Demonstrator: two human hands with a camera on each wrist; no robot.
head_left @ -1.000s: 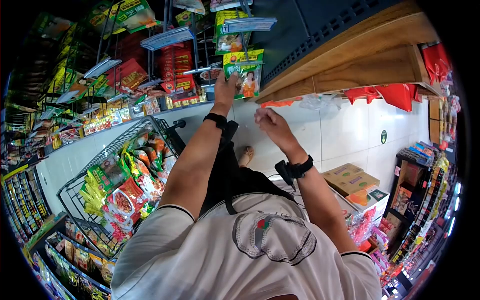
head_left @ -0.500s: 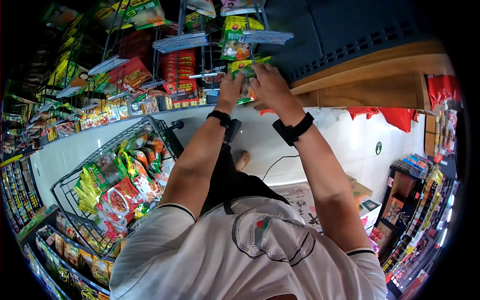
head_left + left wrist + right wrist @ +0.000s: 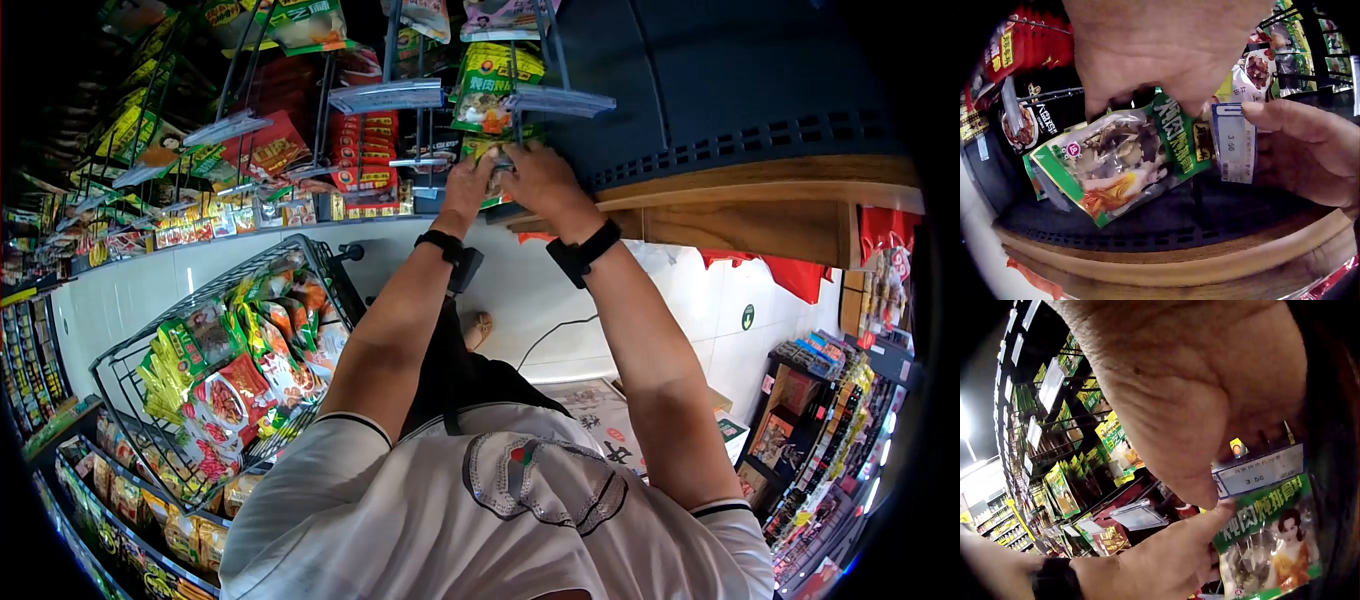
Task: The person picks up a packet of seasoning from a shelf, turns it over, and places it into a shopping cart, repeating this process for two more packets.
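Observation:
My left hand (image 3: 467, 188) grips the top of a green-edged clear seasoning packet (image 3: 1122, 165), which hangs tilted in the left wrist view. Dried pieces show through its window, and a figure in orange is printed on it. Close beside, my right hand (image 3: 548, 185) pinches the edge of a price tag holder (image 3: 1234, 144) marked 3.50, thumb on its front. In the right wrist view the packet (image 3: 1269, 544) is directly below the tag. From the head, both hands hide most of the packet. More packets of this kind (image 3: 495, 90) hang on the hook above.
Red packets (image 3: 362, 150) and a black packet (image 3: 1029, 119) hang to the left. Price tags (image 3: 560, 102) stick out on hooks above. A wooden ledge (image 3: 740, 190) runs along the right. A wire cart (image 3: 120, 375) filled with packets stands at lower left; boxes are behind my right arm.
My right hand has come left and up from open space to the rack beside my left hand. My left hand has stayed at the packet, now largely covered by both hands.

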